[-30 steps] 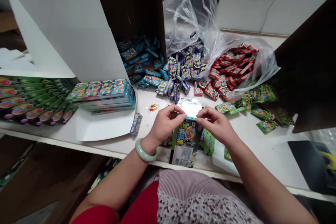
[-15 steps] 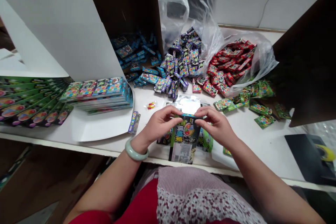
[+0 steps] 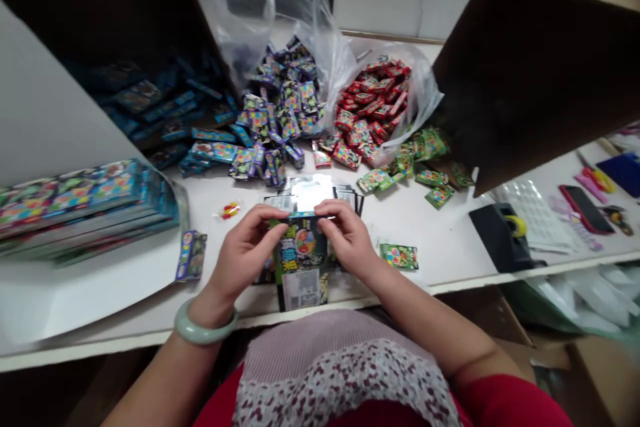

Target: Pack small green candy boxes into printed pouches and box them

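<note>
On my feed the dark printed packet (image 3: 301, 267) stands tilted up at the bench edge, lower end near the edge; can't tell if it touches. Left hand (image 3: 245, 253) and right hand (image 3: 347, 237) are both closed to a pinch, fingertips on the blue strip (image 3: 303, 215) along its top edge, one from each side. Looks like the step in hand is working that top edge. From this grip the next move calls for fine finger control, since the strip is thin.

Behind the packet lies a shiny foil sheet (image 3: 310, 192), touching the dark cards under it. Left of the packet: a loose red-and-yellow sweet (image 3: 230, 210), a small blue box (image 3: 191, 255), then stacked boxes (image 3: 85, 210) on white card (image 3: 85, 300). One green sachet (image 3: 399, 256) lies just right of it. Further back, a blue-purple packet pile (image 3: 277, 110) and red packets (image 3: 373, 103) in a clear plastic bag (image 3: 420, 80). Far right, a tape dispenser (image 3: 503, 237) and a phone (image 3: 585, 208)
</note>
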`<action>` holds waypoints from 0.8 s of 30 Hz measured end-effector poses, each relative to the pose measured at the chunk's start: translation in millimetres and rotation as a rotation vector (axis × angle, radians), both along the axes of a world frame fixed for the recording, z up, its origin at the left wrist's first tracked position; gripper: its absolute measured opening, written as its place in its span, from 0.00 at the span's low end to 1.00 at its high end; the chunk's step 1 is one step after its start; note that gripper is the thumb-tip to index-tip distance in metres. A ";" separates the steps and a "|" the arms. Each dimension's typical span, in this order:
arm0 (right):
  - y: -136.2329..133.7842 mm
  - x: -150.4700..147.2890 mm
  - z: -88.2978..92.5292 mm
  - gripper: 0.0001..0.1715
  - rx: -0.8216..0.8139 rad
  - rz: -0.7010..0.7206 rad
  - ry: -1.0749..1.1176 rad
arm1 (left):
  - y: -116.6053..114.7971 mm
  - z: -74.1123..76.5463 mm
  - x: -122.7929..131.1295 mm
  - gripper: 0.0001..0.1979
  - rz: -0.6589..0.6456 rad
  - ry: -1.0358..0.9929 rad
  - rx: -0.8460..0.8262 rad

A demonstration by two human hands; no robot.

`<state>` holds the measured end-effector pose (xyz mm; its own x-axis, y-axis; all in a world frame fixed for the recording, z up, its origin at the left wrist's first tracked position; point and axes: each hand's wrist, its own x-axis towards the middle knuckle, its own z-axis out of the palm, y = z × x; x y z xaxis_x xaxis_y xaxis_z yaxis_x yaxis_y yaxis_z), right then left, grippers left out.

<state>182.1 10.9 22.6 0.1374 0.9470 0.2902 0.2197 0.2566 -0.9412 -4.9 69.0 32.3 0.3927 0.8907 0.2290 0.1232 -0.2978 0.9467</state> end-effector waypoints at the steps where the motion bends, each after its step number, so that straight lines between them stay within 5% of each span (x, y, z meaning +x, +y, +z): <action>1: 0.7 8.5 0.8 0.11 -0.037 0.049 -0.014 | 0.8 -0.2 0.6 0.06 0.005 0.005 0.004; 3: 1.2 37.3 0.3 0.13 -0.150 0.088 -0.079 | 2.4 -0.5 1.8 0.06 0.014 0.017 0.009; 7: -2.0 112.2 -15.0 0.09 -0.420 -0.196 -0.371 | 3.4 -0.8 4.4 0.06 0.024 0.038 0.038; 10: -5.4 143.0 -35.3 0.03 -0.516 -0.204 -0.428 | 3.8 -0.8 7.7 0.07 0.014 0.056 0.048; 17: -9.1 139.0 -61.0 0.06 -0.639 -0.097 -0.351 | 5.5 -3.5 6.9 0.06 0.043 0.052 0.030; 24: -21.4 149.2 -43.1 0.13 -0.717 -0.010 -0.157 | 4.7 -5.3 8.8 0.06 0.041 0.023 0.003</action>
<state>331.3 -10.5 -20.4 0.1549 0.9105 -0.3834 0.3651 -0.4133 -0.8342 3.9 73.7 27.1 0.3611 0.9055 0.2228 0.1569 -0.2945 0.9427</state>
